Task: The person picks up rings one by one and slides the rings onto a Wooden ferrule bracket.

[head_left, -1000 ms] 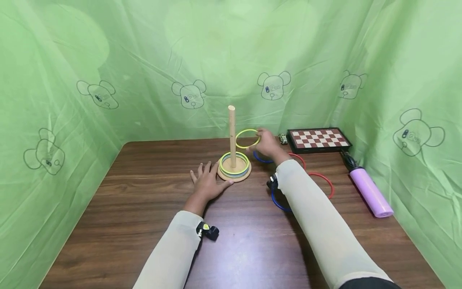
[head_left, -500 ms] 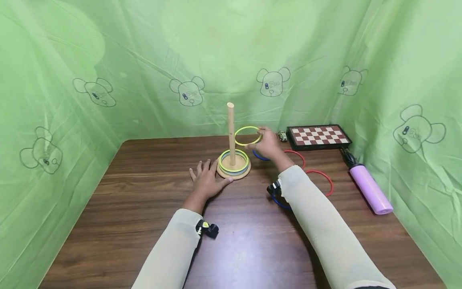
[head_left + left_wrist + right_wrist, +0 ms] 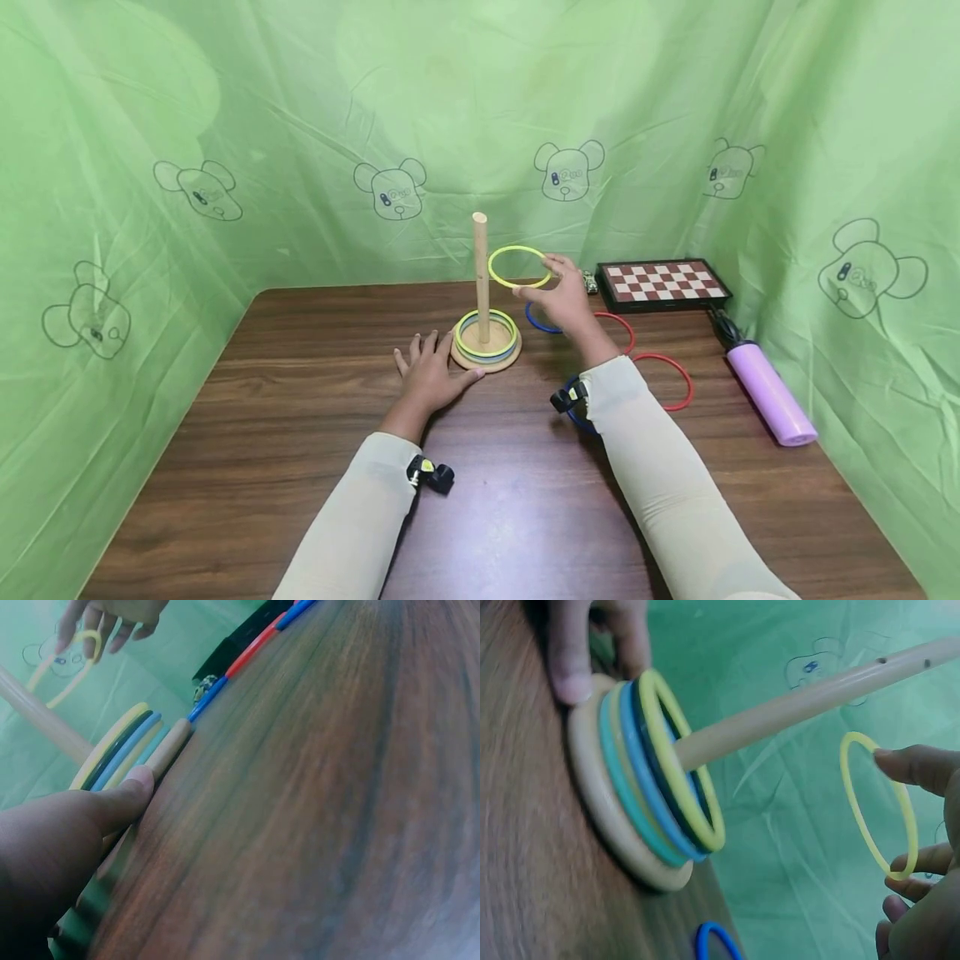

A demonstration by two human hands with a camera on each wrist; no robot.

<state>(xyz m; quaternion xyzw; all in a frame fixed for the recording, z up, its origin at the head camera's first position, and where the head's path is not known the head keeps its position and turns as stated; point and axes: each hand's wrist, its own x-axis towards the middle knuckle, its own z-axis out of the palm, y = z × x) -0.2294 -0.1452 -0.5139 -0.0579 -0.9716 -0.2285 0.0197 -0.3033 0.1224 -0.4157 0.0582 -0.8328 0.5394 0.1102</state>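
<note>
My right hand pinches a yellow ring between thumb and fingers, in the air just right of a wooden peg. In the right wrist view this ring is tilted and apart from the peg. A round wooden base carries the peg. Around it lie several stacked rings: a yellow ring on top, then dark, blue, pale yellow and teal ones. My left hand rests at the base's left side, fingers spread, its thumb touching the rim.
Right of the base lie a blue ring, two red rings and another blue ring partly under my right forearm. Behind stand a toy car and a checkered board. A purple hand pump lies far right.
My right hand has lifted the yellow ring higher beside the peg, shifting slightly right. The left hand stays at the base; the stacked rings are unchanged.
</note>
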